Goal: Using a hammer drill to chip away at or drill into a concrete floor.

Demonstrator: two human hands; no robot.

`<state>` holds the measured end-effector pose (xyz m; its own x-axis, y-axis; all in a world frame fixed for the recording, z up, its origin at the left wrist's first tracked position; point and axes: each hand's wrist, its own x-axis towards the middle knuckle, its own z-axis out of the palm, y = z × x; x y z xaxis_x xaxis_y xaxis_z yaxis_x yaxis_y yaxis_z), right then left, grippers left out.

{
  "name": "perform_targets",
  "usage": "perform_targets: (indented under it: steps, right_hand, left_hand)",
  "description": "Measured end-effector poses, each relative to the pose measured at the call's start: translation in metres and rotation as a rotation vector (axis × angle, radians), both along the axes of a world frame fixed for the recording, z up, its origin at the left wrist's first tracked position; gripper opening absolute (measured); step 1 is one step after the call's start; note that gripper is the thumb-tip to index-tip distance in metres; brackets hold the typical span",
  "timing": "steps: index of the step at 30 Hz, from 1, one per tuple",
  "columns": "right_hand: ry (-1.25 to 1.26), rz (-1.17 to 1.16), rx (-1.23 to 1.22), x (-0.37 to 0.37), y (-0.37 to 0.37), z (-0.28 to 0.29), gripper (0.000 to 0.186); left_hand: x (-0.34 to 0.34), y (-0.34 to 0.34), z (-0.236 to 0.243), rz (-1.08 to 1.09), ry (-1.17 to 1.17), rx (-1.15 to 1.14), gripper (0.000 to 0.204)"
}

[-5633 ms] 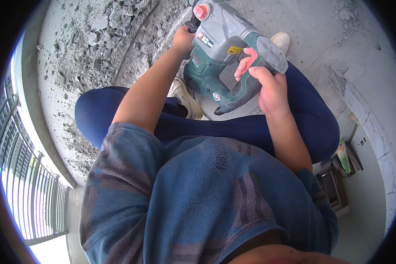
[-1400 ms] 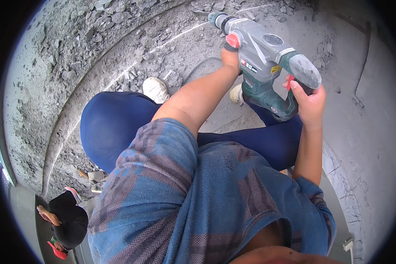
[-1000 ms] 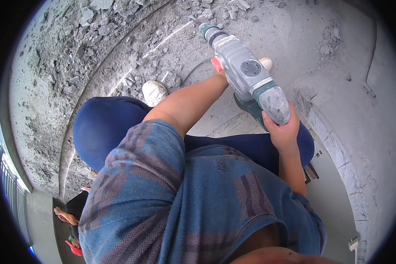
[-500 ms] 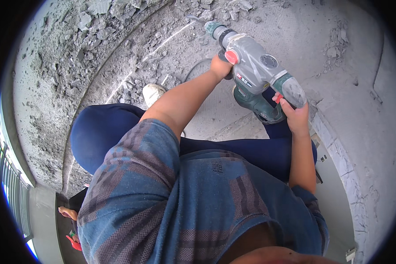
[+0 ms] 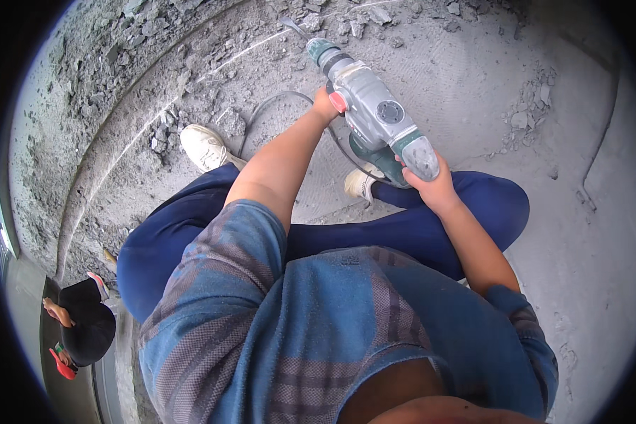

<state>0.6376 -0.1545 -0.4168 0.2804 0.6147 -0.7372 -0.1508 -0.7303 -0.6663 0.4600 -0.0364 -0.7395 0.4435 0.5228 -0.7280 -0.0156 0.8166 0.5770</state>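
Note:
A grey and dark green rotary hammer (image 5: 371,106) with a red knob on its side lies across my two hands. My left hand (image 5: 325,106) is wrapped around its side handle near the front collar. At the rear, my right hand (image 5: 434,185) grips the back handle; part of those fingers is hidden behind the tool. A flat chisel bit (image 5: 293,27) sticks out of the chuck toward the upper left, over broken rubble. Whether its tip touches the ground I cannot tell. A grey cable (image 5: 261,107) loops from beneath the tool past my left shoe.
Chunks of broken concrete (image 5: 138,32) cover the ground at the far left. A pale line (image 5: 254,48) runs beside a curved groove. More rubble (image 5: 526,113) lies at right, near a thin dark rod (image 5: 601,134). Another person (image 5: 85,321) in black is at lower left.
The rotary hammer and both hands have shifted left in the picture. My legs look wider apart, both shoes now show, and more of the other person is in view.

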Motion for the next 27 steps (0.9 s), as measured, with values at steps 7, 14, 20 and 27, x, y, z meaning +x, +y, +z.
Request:
perform_targets:
  steps: [7, 14, 20, 27]
  right_hand:
    - [-0.014, -0.015, -0.031, 0.048, -0.019, 0.003, 0.027]
    - [-0.187, 0.102, 0.123, 0.013, -0.006, -0.001, 0.034]
    - [-0.199, 0.031, 0.108, 0.029, 0.017, -0.009, 0.032]
    - [0.245, -0.133, 0.234, 0.053, 0.008, -0.003, 0.023]
  left_hand:
    - [0.085, -0.024, 0.018, -0.471, 0.086, 0.282, 0.043]
    - [0.032, -0.020, -0.040, -0.325, -0.033, 0.227, 0.039]
    - [0.059, 0.005, 0.030, -0.269, 0.103, 0.289, 0.038]
    - [0.064, 0.034, 0.079, -0.159, 0.346, 0.200, 0.046]
